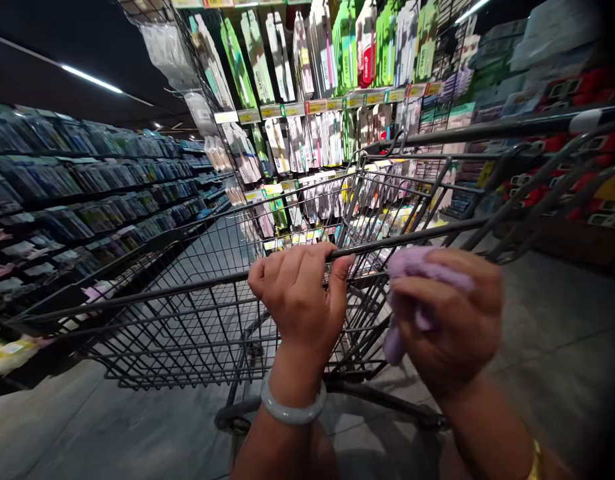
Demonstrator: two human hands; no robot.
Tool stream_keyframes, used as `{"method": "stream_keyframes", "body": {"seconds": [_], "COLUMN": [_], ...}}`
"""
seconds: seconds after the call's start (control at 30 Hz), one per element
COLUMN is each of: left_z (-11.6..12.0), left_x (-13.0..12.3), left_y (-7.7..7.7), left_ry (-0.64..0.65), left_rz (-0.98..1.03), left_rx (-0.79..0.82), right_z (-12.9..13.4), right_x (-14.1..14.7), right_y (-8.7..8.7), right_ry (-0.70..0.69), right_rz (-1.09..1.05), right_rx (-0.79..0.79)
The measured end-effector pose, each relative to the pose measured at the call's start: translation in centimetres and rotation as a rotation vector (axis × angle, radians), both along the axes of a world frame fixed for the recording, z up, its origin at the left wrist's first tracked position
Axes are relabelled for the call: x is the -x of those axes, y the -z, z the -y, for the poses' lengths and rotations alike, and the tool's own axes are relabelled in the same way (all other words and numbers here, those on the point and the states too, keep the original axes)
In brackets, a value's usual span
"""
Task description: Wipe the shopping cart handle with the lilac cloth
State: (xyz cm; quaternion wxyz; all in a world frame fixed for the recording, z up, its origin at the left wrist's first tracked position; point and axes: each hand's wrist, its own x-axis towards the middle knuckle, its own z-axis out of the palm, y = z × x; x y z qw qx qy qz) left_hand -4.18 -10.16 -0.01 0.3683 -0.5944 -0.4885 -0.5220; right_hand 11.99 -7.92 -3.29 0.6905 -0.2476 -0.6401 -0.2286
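A dark metal shopping cart (167,333) stands sideways before me, its wire basket stretching to the left. My left hand (300,290) is closed around the cart's top side rail, fingers over it and thumb near the bar. Just right of it, my right hand (447,320) is raised, its fingers curled around a bunched lilac cloth (407,263). Part of the cloth hangs below the fingers. The right hand is slightly blurred, and I cannot tell whether it touches the rail behind it.
Behind the cart rises a wire display rack (312,107) hung with packaged goods. Long shelves (87,200) of packets line the left side. The cart's push handle (517,127) extends at upper right, with red items on shelves beyond. Grey floor tiles (137,427) lie below.
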Motion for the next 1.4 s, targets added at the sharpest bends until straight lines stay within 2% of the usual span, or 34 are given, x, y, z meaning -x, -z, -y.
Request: {"method": "stream_keyframes", "body": {"seconds": [0.1, 0.2, 0.27, 0.33, 0.4, 0.57, 0.83, 0.97, 1.1, 1.2, 1.3, 1.4], "left_z": [-0.1, -0.2, -0.3, -0.5, -0.6, -1.0, -1.4, -1.6, -1.8, -1.8, -1.8, -1.8], "left_x": [0.0, 0.1, 0.1, 0.1, 0.2, 0.4, 0.4, 0.2, 0.4, 0.7, 0.8, 0.8], "left_y": [0.0, 0.1, 0.2, 0.3, 0.4, 0.6, 0.5, 0.5, 0.6, 0.6, 0.6, 0.6], "left_ry": [-0.001, 0.000, -0.001, -0.008, -0.021, -0.051, -0.043, -0.036, -0.041, -0.046, -0.045, -0.040], "left_rz": [-0.007, -0.010, -0.012, -0.018, -0.030, -0.058, -0.035, -0.031, -0.033, -0.033, -0.028, -0.018], "left_rx": [-0.009, -0.014, -0.020, -0.031, -0.047, -0.072, -0.027, -0.019, -0.029, -0.028, -0.017, -0.016], "right_z": [-0.1, -0.6, -0.7, -0.7, -0.6, -1.0, -2.1, -2.0, -1.9, -2.1, -2.1, -1.9], "right_x": [0.6, -1.4, -2.8, -3.1, -2.3, 0.0, -2.2, -1.2, 0.0, -0.8, -2.6, -3.8], "right_y": [0.3, 0.0, -0.3, -0.4, -0.3, 0.1, -0.5, -0.2, 0.1, -0.1, -0.5, -0.7], "right_ry": [-0.077, 0.030, 0.129, 0.169, 0.141, 0.044, 0.072, 0.073, 0.086, 0.075, 0.020, 0.113], "right_rz": [0.125, 0.039, -0.099, -0.159, -0.123, 0.100, 0.093, 0.022, 0.104, 0.152, 0.101, -0.057], "right_rx": [-0.046, -0.037, 0.034, 0.076, 0.066, -0.070, -0.037, 0.020, 0.020, 0.022, 0.068, 0.046]}}
